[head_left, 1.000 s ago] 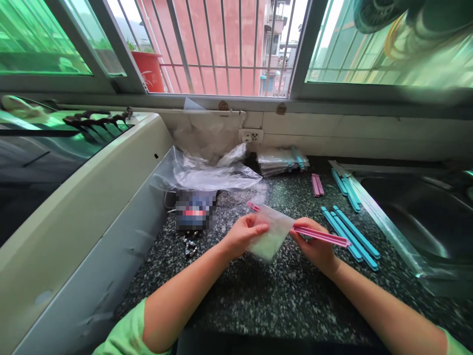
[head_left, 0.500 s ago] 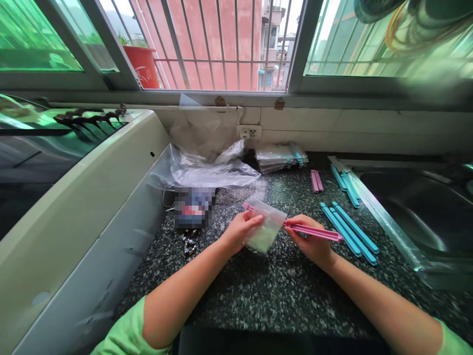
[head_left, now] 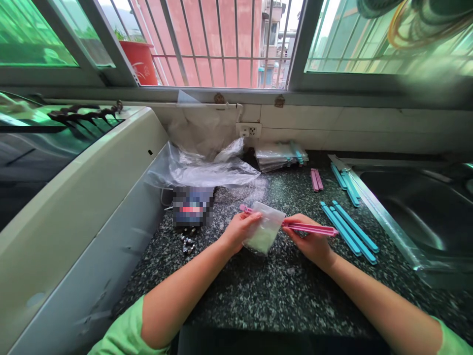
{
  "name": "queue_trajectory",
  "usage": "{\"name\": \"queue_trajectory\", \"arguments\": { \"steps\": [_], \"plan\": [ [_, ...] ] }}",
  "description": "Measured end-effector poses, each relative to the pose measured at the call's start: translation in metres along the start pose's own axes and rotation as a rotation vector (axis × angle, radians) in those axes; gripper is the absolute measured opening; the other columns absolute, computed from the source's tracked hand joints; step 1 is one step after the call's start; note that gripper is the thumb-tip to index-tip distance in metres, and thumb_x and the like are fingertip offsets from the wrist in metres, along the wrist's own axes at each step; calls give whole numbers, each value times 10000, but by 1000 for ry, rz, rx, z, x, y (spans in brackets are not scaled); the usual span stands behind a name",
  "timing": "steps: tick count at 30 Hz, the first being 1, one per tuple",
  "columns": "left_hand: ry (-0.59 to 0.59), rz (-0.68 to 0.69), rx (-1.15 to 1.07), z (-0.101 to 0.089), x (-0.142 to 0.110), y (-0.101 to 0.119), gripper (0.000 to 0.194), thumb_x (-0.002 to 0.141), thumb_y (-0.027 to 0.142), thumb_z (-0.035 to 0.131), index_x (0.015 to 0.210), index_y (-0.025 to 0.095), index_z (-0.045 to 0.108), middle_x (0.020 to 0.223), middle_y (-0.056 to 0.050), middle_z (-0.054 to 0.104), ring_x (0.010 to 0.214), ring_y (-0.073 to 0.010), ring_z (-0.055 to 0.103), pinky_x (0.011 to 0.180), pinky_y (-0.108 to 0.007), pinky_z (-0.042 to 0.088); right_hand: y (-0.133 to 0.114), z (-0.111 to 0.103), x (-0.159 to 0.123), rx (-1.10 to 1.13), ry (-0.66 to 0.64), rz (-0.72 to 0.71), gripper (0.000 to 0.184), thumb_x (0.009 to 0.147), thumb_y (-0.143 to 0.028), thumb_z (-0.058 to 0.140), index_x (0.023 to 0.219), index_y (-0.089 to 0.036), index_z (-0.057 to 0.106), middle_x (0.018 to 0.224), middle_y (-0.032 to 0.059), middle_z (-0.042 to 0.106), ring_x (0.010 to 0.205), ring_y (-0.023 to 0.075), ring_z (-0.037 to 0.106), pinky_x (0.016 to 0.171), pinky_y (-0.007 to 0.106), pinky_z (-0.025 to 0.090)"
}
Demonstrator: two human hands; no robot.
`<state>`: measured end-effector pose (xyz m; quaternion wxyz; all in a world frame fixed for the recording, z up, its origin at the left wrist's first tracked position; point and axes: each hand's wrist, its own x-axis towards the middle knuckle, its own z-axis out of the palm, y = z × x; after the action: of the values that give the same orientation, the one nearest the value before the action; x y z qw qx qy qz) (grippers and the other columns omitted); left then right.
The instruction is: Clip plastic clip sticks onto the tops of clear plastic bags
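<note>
A small clear plastic bag (head_left: 265,230) with pale contents is held over the dark speckled counter (head_left: 258,296). My left hand (head_left: 238,231) pinches the bag's left side. My right hand (head_left: 309,240) grips a long pink sealing clip (head_left: 310,228) that runs across the top of the bag, its far tip showing at the bag's upper left. Both hands are closed.
Several blue clips (head_left: 349,229) lie right of my hands, more blue clips (head_left: 343,181) and a pink clip pair (head_left: 316,179) farther back. A stack of bagged items (head_left: 281,157) and crumpled clear plastic (head_left: 207,170) sit near the wall. A steel sink (head_left: 417,212) is right, a white appliance (head_left: 74,197) left.
The bag and clip have shifted slightly left and down along with both hands; the clip sits a little flatter across the bag's top. The camera view has drifted a little.
</note>
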<state>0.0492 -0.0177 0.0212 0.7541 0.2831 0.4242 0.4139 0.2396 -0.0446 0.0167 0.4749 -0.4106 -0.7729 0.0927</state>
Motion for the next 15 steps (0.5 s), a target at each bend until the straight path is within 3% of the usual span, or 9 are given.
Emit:
{"name": "queue_trajectory", "arguments": {
  "steps": [6, 15],
  "plan": [
    [29, 19, -37, -1, 0, 1, 322, 490, 361, 772, 649, 118, 633, 577, -24, 627, 501, -110, 541, 519, -231, 399, -2, -3, 1, -25, 93, 21, 97, 754, -196, 627, 847, -219, 639, 794, 42, 687, 705, 173, 644, 642, 309, 546],
    [17, 61, -3, 2, -3, -2, 358, 489, 400, 773, 657, 108, 652, 570, -27, 630, 492, -108, 532, 518, -228, 398, -2, -5, 1, 8, 97, -66, 153, 755, -128, 610, 880, -213, 637, 827, 40, 624, 735, 154, 617, 635, 303, 542]
  ]
}}
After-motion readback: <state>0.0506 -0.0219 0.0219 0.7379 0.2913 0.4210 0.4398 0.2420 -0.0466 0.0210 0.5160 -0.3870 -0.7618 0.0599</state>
